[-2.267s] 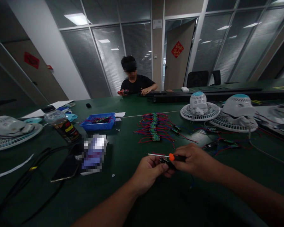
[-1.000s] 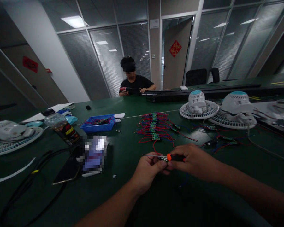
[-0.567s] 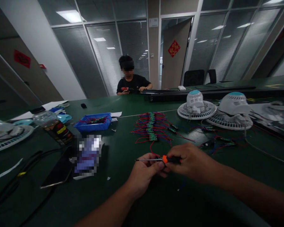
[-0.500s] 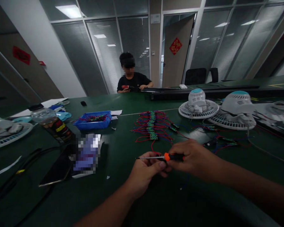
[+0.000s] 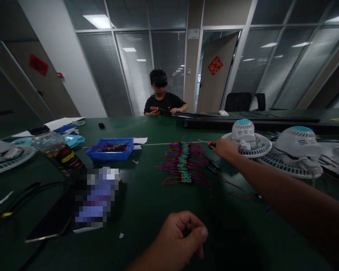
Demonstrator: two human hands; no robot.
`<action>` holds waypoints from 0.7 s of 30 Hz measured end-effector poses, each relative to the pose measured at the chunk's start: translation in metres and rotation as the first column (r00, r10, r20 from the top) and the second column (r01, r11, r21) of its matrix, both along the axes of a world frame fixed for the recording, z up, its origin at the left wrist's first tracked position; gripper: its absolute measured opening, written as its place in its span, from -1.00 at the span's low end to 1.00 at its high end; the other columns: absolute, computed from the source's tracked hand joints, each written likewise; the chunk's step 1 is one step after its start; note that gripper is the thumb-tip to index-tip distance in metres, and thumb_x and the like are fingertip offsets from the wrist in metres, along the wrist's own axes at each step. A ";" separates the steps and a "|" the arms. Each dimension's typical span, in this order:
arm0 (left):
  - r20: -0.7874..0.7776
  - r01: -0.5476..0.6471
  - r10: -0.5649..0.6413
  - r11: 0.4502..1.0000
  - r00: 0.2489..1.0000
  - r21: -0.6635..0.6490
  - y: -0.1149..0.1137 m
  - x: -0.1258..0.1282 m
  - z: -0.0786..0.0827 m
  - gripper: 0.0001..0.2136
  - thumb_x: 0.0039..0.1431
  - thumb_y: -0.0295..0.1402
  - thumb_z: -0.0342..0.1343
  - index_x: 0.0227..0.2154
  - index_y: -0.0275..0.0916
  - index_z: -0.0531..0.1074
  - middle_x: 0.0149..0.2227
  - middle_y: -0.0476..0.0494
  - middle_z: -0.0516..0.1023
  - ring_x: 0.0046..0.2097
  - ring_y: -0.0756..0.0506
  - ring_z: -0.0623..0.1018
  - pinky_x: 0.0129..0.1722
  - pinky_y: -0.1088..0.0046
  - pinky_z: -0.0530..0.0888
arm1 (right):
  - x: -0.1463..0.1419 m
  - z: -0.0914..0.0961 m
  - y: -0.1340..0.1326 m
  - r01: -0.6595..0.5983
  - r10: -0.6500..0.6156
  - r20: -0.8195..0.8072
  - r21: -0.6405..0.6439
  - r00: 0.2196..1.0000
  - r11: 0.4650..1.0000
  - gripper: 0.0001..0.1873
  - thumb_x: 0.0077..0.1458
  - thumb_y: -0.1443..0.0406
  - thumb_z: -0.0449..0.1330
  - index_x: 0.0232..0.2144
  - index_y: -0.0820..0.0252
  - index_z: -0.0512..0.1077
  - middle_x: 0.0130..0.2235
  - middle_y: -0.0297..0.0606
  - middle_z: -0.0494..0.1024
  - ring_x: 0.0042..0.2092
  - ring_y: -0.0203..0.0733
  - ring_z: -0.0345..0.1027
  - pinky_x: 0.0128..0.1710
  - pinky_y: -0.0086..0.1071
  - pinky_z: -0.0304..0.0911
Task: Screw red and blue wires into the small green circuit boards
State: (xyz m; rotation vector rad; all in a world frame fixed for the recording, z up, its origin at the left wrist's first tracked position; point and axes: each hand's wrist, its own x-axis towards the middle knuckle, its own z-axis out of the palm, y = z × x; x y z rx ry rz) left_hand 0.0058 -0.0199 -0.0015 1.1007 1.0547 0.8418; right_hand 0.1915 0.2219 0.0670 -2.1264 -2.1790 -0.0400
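Note:
My right hand (image 5: 225,147) reaches far forward at the right, closed around a screwdriver (image 5: 211,144). Its orange and black handle shows at the fingers, and the thin shaft points left. Beside this hand stands a white fan-like unit (image 5: 243,131) with a round grille and teal top. My left hand (image 5: 183,235) hovers at the near middle, fingers curled and thumb against the index finger, with nothing visible in it. Beyond it lies a column of green circuit boards (image 5: 183,162) with red and blue wires spreading to both sides. More small boards (image 5: 213,165) rest just right of the column.
At the left are a blue tray (image 5: 109,153) of wired boards, a tilted bottle (image 5: 58,150), a phone (image 5: 49,216) and black cables. Another white unit (image 5: 296,148) stands at the right. Across the table (image 5: 147,195), a person (image 5: 165,101) holds a red and black tool.
My right hand has carried the screwdriver forward and away from my left hand. My left hand has moved nearer to me, and the small dark piece at its fingers no longer shows.

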 end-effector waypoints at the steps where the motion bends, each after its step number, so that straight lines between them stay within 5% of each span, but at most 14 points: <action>1: -0.002 0.003 -0.003 1.000 1.000 0.016 0.000 0.000 0.000 -0.75 0.03 -0.16 0.16 -0.47 -0.27 0.36 -0.70 0.10 0.38 -0.75 0.16 0.13 -0.72 0.60 0.05 | -0.001 -0.007 0.005 0.013 -0.013 0.011 -0.018 1.000 1.000 -0.63 0.17 0.23 0.18 -0.01 0.29 0.36 0.00 -0.07 0.43 -0.08 -0.10 0.40 -0.13 -0.15 0.34; 5: 0.003 0.036 -0.036 0.998 0.999 0.055 0.001 0.000 -0.003 -0.75 0.04 -0.16 0.15 -0.49 -0.26 0.35 -0.71 0.12 0.33 -0.71 0.14 0.17 -0.66 0.59 0.09 | -0.003 -0.023 0.018 0.029 -0.025 0.045 -0.081 0.999 0.996 -0.64 0.19 0.22 0.15 0.01 0.23 0.35 0.01 -0.12 0.43 -0.08 -0.11 0.40 -0.14 -0.13 0.35; 11: -0.041 0.051 -0.048 0.996 0.998 0.068 0.001 0.000 0.002 -0.77 0.06 -0.18 0.07 -0.49 -0.26 0.31 -0.69 0.12 0.33 -0.71 0.13 0.14 -0.65 0.57 0.10 | 0.009 -0.016 0.017 -0.061 0.067 0.059 -0.090 0.996 0.994 -0.67 0.20 0.22 0.14 0.00 0.18 0.36 0.02 -0.16 0.43 -0.08 -0.11 0.39 -0.13 -0.13 0.35; 17: -0.114 0.080 -0.066 0.990 0.991 0.118 -0.003 0.000 0.008 -0.79 0.08 -0.19 0.04 -0.47 -0.26 0.33 -0.66 0.11 0.33 -0.67 0.10 0.16 -0.64 0.55 0.10 | 0.060 0.002 -0.036 -0.212 0.216 0.048 -0.070 0.975 0.975 -0.67 0.20 0.21 0.14 -0.01 0.20 0.37 0.01 -0.15 0.44 -0.09 -0.11 0.40 -0.13 -0.13 0.34; 21: -0.175 0.101 -0.069 0.979 0.982 0.178 -0.004 0.000 0.006 -0.77 0.09 -0.17 0.03 -0.47 -0.26 0.34 -0.65 0.09 0.34 -0.64 0.08 0.20 -0.61 0.54 0.14 | 0.107 0.015 -0.083 -0.397 0.398 -0.023 -0.143 0.917 0.906 -0.72 0.20 0.17 0.12 -0.14 0.25 0.42 -0.17 -0.24 0.52 -0.23 -0.20 0.44 -0.24 -0.22 0.37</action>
